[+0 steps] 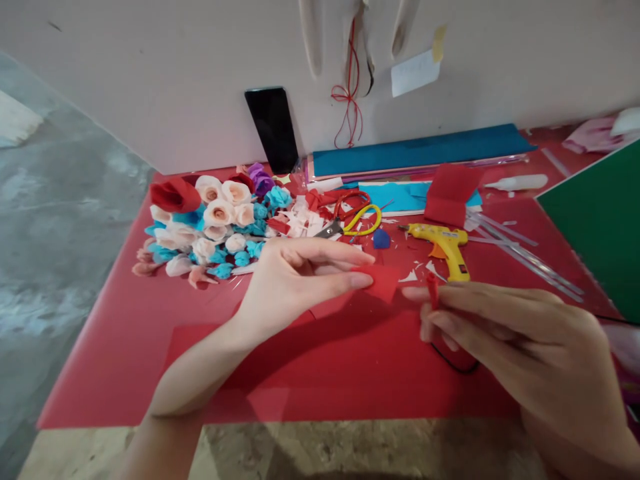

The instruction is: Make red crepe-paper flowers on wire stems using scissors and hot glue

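My left hand (295, 280) pinches a small red paper piece (385, 281) between thumb and fingers, above the red table. To its right, my right hand (515, 333) is closed on a small rolled red paper piece (433, 291), held upright at the fingertips. A gap separates the two pieces. Behind my hands lie yellow-and-red-handled scissors (345, 220) and a yellow glue gun (445, 247). A folded red paper (450, 195) rests behind the glue gun. White, blue, red and purple paper flowers (215, 227) are heaped beyond my left hand.
A black phone (273, 130) leans on the pale wall. Blue paper sheets (415, 155) lie along the wall. Clear glue sticks (530, 257), a white tube (520, 182) and a green board (600, 220) are at the right. Paper scraps (305, 217) lie near the scissors.
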The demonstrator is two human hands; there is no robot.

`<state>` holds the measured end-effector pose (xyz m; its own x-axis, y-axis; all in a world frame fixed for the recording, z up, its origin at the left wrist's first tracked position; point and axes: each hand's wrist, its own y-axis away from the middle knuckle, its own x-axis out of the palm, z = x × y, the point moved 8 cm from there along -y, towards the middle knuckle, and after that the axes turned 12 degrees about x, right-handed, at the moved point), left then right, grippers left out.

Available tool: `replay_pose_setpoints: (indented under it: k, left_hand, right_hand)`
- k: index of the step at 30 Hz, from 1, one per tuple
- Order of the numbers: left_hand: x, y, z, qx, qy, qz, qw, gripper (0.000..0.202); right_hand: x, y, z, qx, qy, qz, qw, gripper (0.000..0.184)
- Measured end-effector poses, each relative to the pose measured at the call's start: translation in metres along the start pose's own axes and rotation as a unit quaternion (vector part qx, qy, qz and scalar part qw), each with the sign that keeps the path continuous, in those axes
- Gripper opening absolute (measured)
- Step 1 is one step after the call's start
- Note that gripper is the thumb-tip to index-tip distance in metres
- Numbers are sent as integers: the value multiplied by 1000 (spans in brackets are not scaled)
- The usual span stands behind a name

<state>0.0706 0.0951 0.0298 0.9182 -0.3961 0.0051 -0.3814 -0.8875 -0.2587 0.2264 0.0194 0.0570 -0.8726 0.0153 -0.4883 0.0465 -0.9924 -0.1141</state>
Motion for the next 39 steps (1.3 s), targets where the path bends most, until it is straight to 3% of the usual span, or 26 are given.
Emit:
replay_pose_setpoints:
  k: [6, 11, 16, 30, 36, 39]
  left_hand:
    - [5, -2, 15, -46, 52, 30, 997, 12]
    - [5, -2, 17, -47, 48, 13, 998, 12]
    - [7, -2, 11, -30, 25, 10, 999, 14]
    - [14, 3, -1, 42, -54, 38, 997, 9]
    - [24, 6, -5, 70, -26, 89, 993, 20]
    - [29, 7, -9, 105, -37, 112, 987, 15]
  right_hand:
    - [3, -4, -9, 35, -15, 4, 999, 7]
    - [1, -4, -15, 58, -23, -11, 998, 5]
    - [-4, -3, -23, 79, -76, -57, 992, 9]
    - [11, -7, -21, 90, -103, -44, 990, 10]
    - [13, -5, -23, 109, -123, -39, 986, 14]
    - [14, -5, -25, 123, -138, -34, 982, 16]
